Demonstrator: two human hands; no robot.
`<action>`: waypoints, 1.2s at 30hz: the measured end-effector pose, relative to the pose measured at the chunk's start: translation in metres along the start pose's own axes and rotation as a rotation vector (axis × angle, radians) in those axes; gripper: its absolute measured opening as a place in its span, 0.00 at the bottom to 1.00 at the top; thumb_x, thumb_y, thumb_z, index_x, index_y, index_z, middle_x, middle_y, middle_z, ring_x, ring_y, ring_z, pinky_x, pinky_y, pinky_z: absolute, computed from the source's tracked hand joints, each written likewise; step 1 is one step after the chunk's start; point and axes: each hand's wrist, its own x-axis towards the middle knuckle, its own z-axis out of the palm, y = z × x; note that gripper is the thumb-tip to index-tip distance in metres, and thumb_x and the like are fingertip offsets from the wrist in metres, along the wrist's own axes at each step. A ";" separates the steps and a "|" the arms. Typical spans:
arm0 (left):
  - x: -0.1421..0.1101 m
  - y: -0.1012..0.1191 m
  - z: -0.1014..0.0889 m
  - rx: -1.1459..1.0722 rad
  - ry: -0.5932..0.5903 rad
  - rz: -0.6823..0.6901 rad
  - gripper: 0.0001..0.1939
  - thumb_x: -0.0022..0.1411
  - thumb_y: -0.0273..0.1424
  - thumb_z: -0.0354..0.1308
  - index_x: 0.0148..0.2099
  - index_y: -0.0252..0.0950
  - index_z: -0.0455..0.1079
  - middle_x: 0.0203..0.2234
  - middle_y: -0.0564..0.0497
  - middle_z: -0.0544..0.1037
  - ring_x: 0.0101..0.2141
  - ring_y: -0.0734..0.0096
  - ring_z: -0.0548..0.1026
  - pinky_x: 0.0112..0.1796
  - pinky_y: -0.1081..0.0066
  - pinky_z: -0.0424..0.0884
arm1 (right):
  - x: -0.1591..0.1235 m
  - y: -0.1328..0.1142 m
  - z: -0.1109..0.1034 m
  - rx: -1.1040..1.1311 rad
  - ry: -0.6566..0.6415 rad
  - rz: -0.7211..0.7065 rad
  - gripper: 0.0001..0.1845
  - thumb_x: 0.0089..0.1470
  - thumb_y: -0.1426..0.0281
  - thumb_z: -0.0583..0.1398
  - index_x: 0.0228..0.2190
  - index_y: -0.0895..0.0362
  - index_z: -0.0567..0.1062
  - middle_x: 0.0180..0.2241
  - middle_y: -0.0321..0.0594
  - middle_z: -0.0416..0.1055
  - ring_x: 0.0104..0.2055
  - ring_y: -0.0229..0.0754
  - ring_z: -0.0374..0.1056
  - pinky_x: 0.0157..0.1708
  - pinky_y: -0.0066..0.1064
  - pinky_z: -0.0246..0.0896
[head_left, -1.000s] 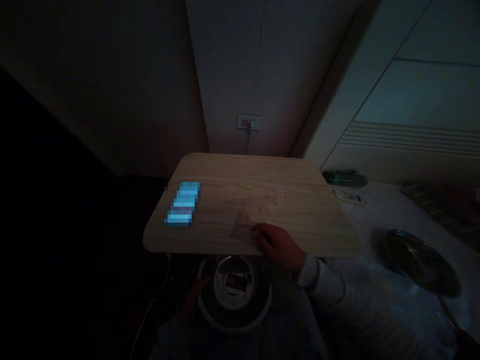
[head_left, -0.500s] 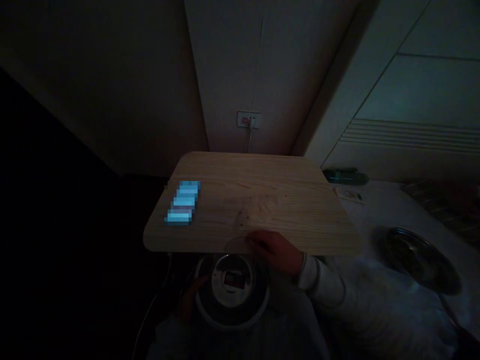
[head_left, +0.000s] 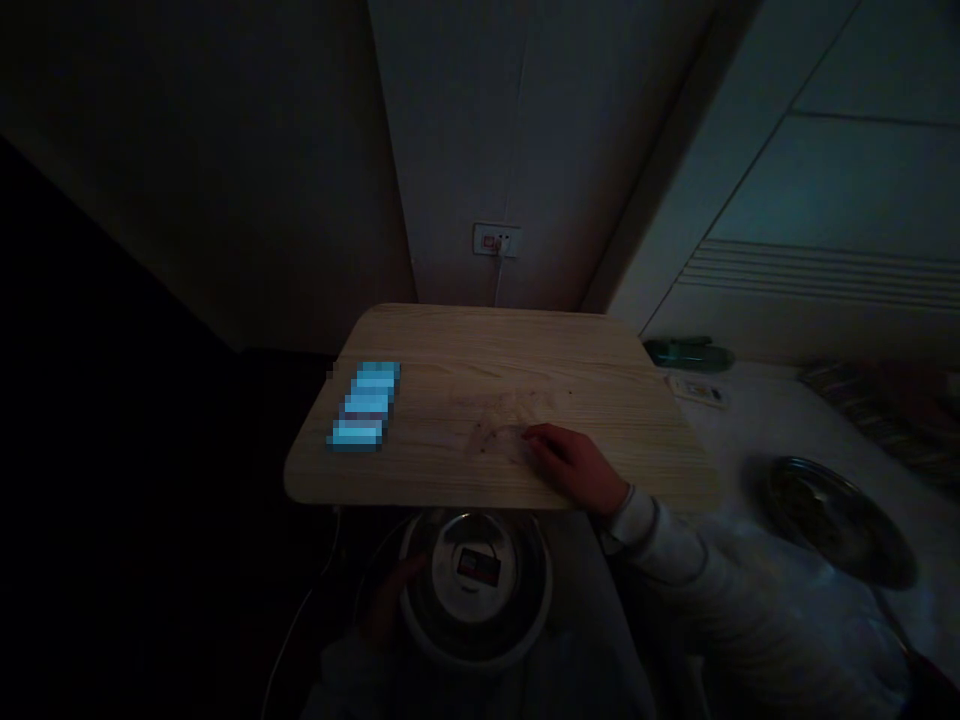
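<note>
The room is dim. My right hand (head_left: 574,465) lies on a light wooden tabletop (head_left: 600,420), fingers curved down and pressed on a pale smear of crumbs or powder (head_left: 502,415); whether it holds anything is hidden. My left hand (head_left: 390,595) is below the table's near edge, fingers against the left rim of a round metal bowl (head_left: 517,640) held under that edge. A small dark and red thing (head_left: 478,567) lies in the bowl.
A lit phone screen (head_left: 364,405) lies on the table's left part. A wall socket (head_left: 496,240) with a cord is behind. To the right, a white surface holds a metal plate (head_left: 836,520), a remote (head_left: 697,390) and a green object (head_left: 686,352).
My right hand drew back from mid-table to the near edge above the bowl, then moved forward and right onto the smear again. The bowl shifted slightly to the right.
</note>
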 end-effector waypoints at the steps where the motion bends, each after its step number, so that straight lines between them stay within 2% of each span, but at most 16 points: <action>1: 0.001 -0.003 -0.002 -0.003 -0.014 0.007 0.04 0.32 0.31 0.58 0.17 0.44 0.73 0.23 0.52 0.81 0.40 0.50 0.73 0.48 0.57 0.61 | 0.000 -0.001 0.001 -0.005 -0.010 -0.006 0.15 0.54 0.67 0.48 0.36 0.60 0.71 0.30 0.42 0.72 0.31 0.39 0.66 0.33 0.30 0.60; 5: 0.004 -0.008 -0.005 -0.004 -0.014 0.064 0.06 0.31 0.30 0.58 0.18 0.45 0.74 0.26 0.52 0.81 0.42 0.50 0.72 0.49 0.59 0.60 | -0.003 -0.004 0.001 0.002 -0.050 0.000 0.15 0.54 0.67 0.49 0.36 0.60 0.71 0.31 0.43 0.72 0.31 0.39 0.66 0.33 0.30 0.60; 10: 0.004 -0.003 0.000 0.004 0.015 0.034 0.05 0.28 0.31 0.57 0.16 0.44 0.72 0.23 0.50 0.80 0.42 0.47 0.71 0.50 0.56 0.57 | -0.006 -0.003 -0.001 0.021 -0.056 0.000 0.15 0.54 0.66 0.49 0.36 0.60 0.71 0.27 0.40 0.72 0.28 0.37 0.65 0.29 0.29 0.60; 15: 0.006 -0.005 0.001 0.013 0.027 0.044 0.05 0.28 0.31 0.58 0.16 0.44 0.72 0.24 0.49 0.80 0.42 0.46 0.70 0.51 0.56 0.56 | -0.005 -0.004 0.001 0.032 -0.075 -0.035 0.14 0.54 0.68 0.49 0.35 0.60 0.71 0.30 0.41 0.72 0.30 0.38 0.66 0.32 0.29 0.60; 22: 0.005 -0.008 -0.005 0.041 0.016 0.105 0.05 0.34 0.32 0.57 0.20 0.44 0.73 0.25 0.50 0.79 0.46 0.48 0.69 0.53 0.58 0.51 | -0.003 -0.007 0.005 0.035 -0.082 -0.035 0.14 0.54 0.68 0.49 0.35 0.59 0.71 0.32 0.42 0.72 0.33 0.39 0.67 0.34 0.30 0.61; 29: 0.008 -0.015 -0.015 0.038 -0.017 0.111 0.08 0.31 0.34 0.58 0.21 0.45 0.75 0.29 0.50 0.81 0.43 0.50 0.71 0.50 0.60 0.59 | -0.006 -0.007 0.004 0.039 -0.121 -0.067 0.13 0.54 0.68 0.49 0.35 0.59 0.72 0.33 0.42 0.72 0.34 0.39 0.67 0.35 0.30 0.61; 36: 0.011 -0.009 -0.007 0.043 0.021 0.091 0.05 0.30 0.34 0.58 0.18 0.45 0.73 0.26 0.53 0.81 0.42 0.51 0.72 0.48 0.61 0.61 | -0.003 -0.010 0.011 0.025 -0.080 -0.079 0.14 0.54 0.69 0.49 0.36 0.59 0.71 0.34 0.42 0.72 0.35 0.39 0.67 0.36 0.31 0.60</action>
